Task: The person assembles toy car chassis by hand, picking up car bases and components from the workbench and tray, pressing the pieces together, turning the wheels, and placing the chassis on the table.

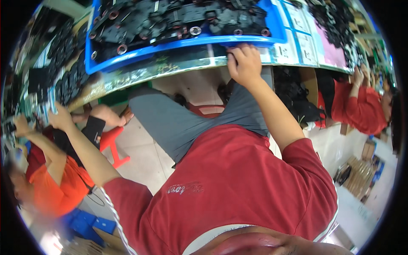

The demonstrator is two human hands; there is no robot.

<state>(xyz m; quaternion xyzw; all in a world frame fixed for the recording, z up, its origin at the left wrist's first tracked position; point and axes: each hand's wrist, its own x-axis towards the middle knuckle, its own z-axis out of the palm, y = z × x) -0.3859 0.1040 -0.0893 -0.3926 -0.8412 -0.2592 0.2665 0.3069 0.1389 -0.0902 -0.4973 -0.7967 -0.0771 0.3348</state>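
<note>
A large blue tray (pixel 140 54) full of black plastic parts (pixel 178 21) with copper-coloured and silvery rings lies on the table in front of me. At its front wall, toward the right, is my right hand (pixel 245 63), its fingers bent against the tray by the table edge. My left arm stretches far out to the left. There my left hand (pixel 60 117) is closed at the table edge, beside blue-and-white strips (pixel 52 101) and rows of black parts (pixel 70 78). What its fingers hold is too small to make out.
Printed sheets (pixel 293 38) lie under the table's clear cover, right of the tray. Black parts are piled (pixel 329 21) at the far right. Co-workers sit on both sides, an orange shirt (pixel 61 187) close on my left, a red sleeve (pixel 357 106) on the right. A red stool (pixel 112 144) stands left.
</note>
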